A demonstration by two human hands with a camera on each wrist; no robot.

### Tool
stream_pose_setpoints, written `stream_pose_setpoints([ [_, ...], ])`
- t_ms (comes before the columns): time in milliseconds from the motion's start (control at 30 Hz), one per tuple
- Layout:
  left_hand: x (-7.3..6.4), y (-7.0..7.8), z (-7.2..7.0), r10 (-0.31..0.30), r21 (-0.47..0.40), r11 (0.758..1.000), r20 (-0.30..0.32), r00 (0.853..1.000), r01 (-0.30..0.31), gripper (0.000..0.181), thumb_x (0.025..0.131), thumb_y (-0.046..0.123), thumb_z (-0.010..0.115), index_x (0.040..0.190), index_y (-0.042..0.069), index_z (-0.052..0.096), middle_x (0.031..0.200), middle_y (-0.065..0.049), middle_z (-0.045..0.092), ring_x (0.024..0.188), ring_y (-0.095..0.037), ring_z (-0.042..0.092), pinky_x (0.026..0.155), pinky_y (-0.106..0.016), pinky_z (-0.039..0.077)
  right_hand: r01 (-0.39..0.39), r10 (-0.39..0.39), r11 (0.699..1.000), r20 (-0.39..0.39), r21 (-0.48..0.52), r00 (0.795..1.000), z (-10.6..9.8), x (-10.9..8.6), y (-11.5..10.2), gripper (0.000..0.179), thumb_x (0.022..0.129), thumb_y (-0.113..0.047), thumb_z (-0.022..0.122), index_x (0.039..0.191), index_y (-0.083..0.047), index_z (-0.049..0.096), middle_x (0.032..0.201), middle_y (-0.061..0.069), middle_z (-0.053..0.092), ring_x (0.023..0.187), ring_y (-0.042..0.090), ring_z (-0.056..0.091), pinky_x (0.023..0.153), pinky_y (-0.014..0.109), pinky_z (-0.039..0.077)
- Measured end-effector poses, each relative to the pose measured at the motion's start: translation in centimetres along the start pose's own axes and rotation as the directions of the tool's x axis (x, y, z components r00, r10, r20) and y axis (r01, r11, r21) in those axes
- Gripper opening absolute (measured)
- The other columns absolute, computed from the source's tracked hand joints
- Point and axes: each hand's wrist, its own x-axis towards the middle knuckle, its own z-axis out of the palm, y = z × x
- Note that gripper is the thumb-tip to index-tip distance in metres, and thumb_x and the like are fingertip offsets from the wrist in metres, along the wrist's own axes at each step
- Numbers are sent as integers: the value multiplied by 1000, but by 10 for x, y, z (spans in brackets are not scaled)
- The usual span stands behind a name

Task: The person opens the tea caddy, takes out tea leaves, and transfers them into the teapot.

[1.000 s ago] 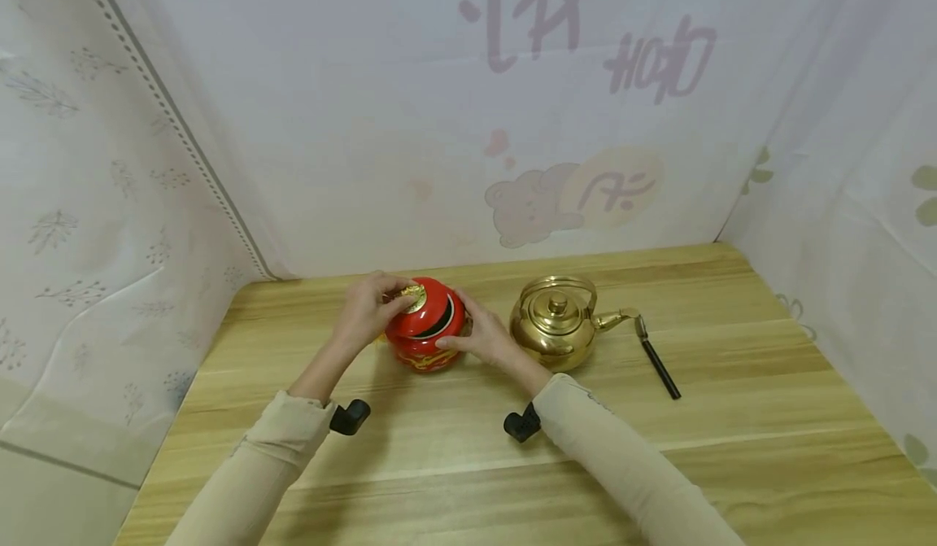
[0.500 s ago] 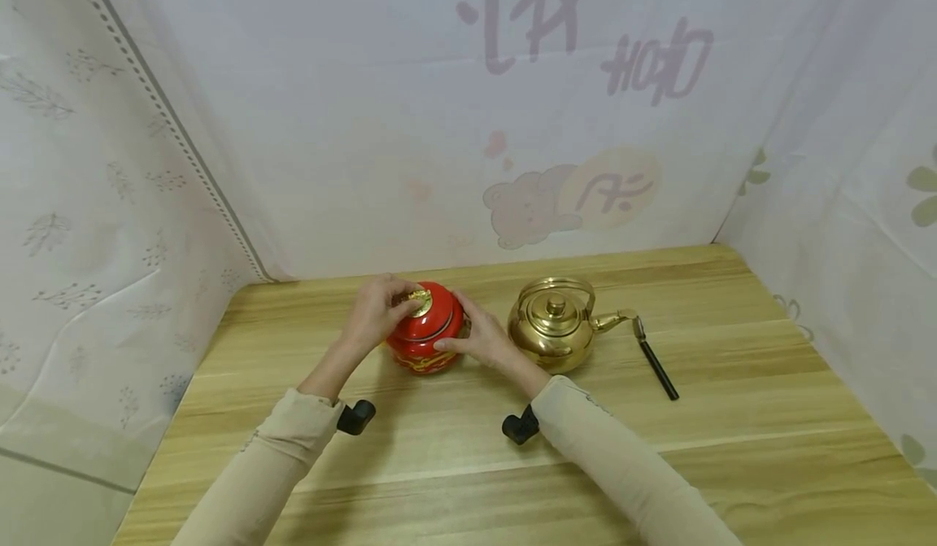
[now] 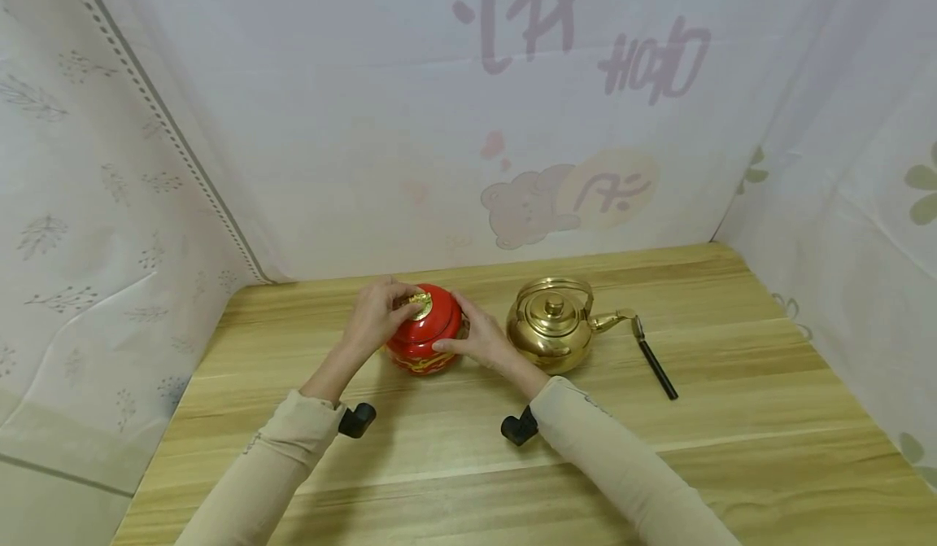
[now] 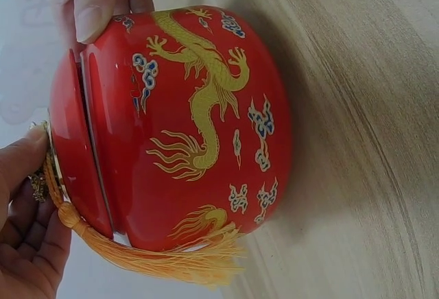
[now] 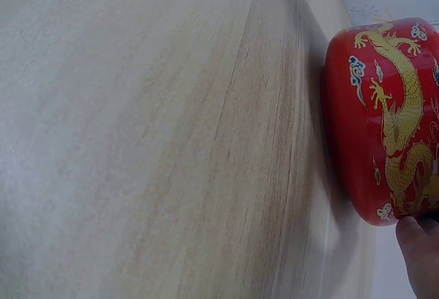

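A round red jar [image 3: 420, 360] with gold dragons and small clouds stands upright on the wooden table. Its red lid [image 4: 72, 141] lies on the mouth, and a narrow dark line shows between lid and rim in the left wrist view. My left hand [image 3: 375, 314] pinches the lid's gold knob [image 4: 40, 182] between thumb and fingers. From that knob an orange-yellow tassel [image 4: 164, 265] hangs down the jar's side. My right hand [image 3: 483, 338] grips the jar from its right, thumb toward the front; its other fingers are partly hidden behind the jar.
Right of the jar stands a brass kettle [image 3: 552, 342] with a raised handle, close to my right hand. A thin black rod [image 3: 659, 371] lies by its spout tip. Printed cloth walls [image 3: 366, 163] close off the table's back and sides.
The lid was tilted with the jar's dark opening showing; my left hand has lowered it to the right onto the mouth. My right hand keeps its grip on the jar.
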Motion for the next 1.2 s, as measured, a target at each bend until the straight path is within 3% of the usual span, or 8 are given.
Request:
stream_pose_setpoints([
  [567, -5, -2, 3, -20, 16, 1000, -29, 999, 21, 22, 80, 15, 75, 98, 4, 74, 72, -5, 54, 66, -17, 42, 58, -26, 33, 12, -12, 1000, -8, 12, 1000, 4, 0, -2, 93, 76, -23, 80, 147, 2, 25, 147, 17, 37, 132, 29, 40, 110, 41, 34],
  [867, -1, -4, 9, -8, 14, 1000, -39, 999, 9, 21, 81, 16, 74, 98, 2, 73, 74, -7, 55, 66, -17, 45, 56, -25, 36, 31, -32, 997, -15, -76, 999, 1, -1, 1, 93, 77, -29, 78, 147, 1, 24, 148, 18, 35, 134, 30, 38, 111, 42, 32],
  [1067, -3, -7, 11, -11, 5, 1000, -33, 999, 11, 21, 81, 13, 74, 97, -1, 72, 80, -10, 60, 69, -19, 50, 57, -25, 39, 67, -67, 997, -8, -40, 998, 3, -16, 5, 93, 80, -29, 76, 148, 2, 21, 151, 18, 29, 138, 30, 31, 111, 42, 32],
  [1200, -5, -9, 11, -25, -12, 1000, -27, 999, 25, 23, 81, 11, 74, 100, -1, 71, 87, -13, 63, 77, -24, 54, 64, -32, 43, 38, -38, 999, 3, -13, 999, -1, -37, 5, 86, 83, -27, 73, 147, 3, 23, 151, 20, 27, 137, 32, 32, 108, 42, 36],
])
